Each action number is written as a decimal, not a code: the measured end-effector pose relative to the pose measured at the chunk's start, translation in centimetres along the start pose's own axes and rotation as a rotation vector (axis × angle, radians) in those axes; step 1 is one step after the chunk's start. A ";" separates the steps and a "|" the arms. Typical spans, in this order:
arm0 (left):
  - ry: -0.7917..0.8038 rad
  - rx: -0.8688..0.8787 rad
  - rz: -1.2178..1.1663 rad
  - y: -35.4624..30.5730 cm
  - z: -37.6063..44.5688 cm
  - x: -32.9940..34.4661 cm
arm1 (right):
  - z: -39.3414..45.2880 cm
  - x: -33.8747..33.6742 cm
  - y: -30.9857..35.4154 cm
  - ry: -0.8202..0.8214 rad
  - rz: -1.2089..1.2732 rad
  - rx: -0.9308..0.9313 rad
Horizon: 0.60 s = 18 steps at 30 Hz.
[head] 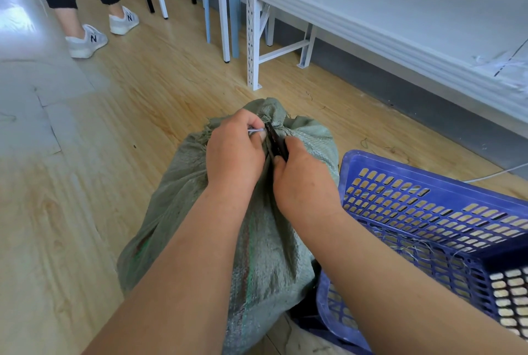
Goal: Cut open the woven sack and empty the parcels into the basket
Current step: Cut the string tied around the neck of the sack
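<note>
- Both forearms are seen nearest the camera, reaching down to one green woven sack (257, 240) standing on the wooden floor.
- One white tie (255, 130) at the bunched sack neck is pinched by the left hand (233, 151).
- One dark cutter (276, 141) is gripped by the right hand (303, 180), its tip set against the neck.
- Step in hand is judged to be the cutting; the sack is not yet open.
- A controlled cut through the tie is called for next, directed away from the left fingers.
- One blue basket (428, 197) is placed just beside the sack, on the right.
- No parcels are visible.
</note>
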State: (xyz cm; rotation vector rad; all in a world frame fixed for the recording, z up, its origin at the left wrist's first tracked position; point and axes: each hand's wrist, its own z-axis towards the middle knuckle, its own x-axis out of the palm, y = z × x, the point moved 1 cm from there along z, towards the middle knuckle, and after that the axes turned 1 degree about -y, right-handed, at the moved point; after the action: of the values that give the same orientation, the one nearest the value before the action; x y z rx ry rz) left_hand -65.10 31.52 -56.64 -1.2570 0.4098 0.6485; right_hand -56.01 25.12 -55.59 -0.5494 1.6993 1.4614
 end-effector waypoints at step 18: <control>0.000 -0.013 -0.017 -0.1 -0.1 0.0 | 0.1 -0.1 0.0 0.011 -0.006 0.004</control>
State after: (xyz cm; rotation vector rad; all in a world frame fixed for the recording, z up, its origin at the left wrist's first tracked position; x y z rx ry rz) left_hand -65.02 31.41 -56.60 -1.2717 0.3951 0.6379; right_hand -55.88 25.17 -55.53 -0.5613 1.7070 1.4528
